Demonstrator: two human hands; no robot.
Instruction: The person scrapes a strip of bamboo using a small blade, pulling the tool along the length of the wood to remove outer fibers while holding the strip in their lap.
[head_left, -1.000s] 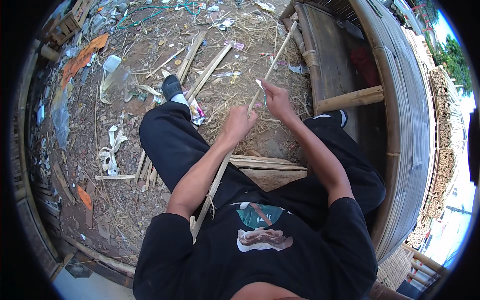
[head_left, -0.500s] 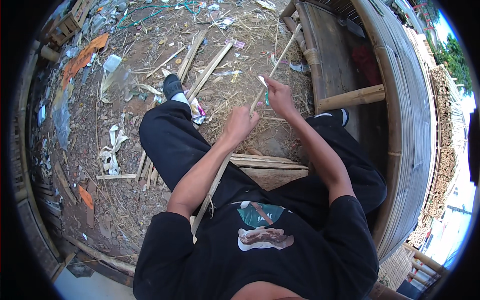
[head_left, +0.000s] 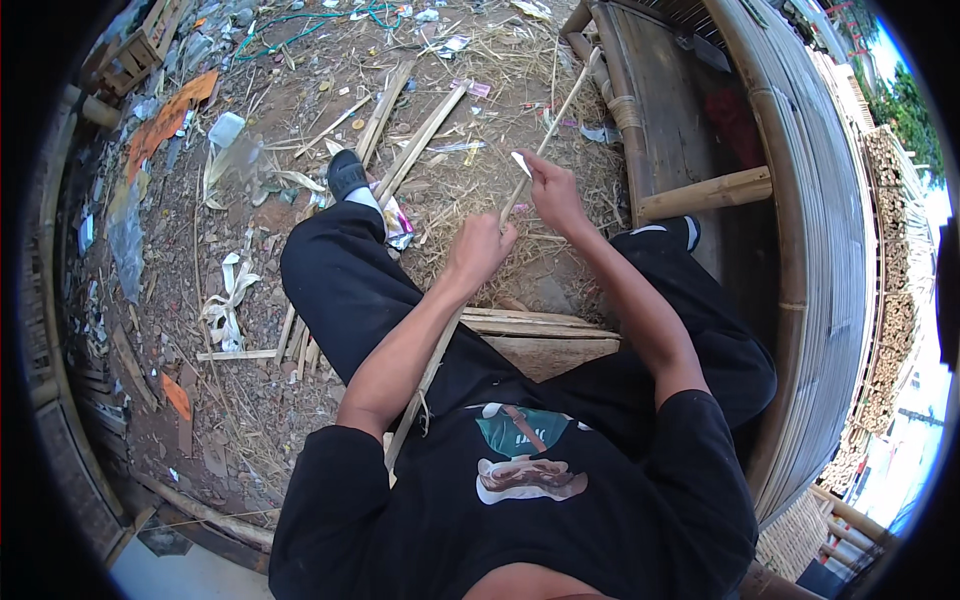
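Curving along the person's right stood a woven bamboo wall point(head_left: 820, 250), its slats smooth and pale, above trodden dirt ground point(head_left: 250, 400) littered with straw, offcuts and scraps. Across the lap ran a long thin bamboo strip point(head_left: 440, 340), flat and pale, its long axis slanting from the left hip up and away toward the far right. The left hand point(head_left: 482, 248) was closed around it midway, the nearer of the two. Just beyond, the right hand point(head_left: 552, 192) was curled shut on a small pale blade point(head_left: 521, 163) set against the strip's upper stretch.
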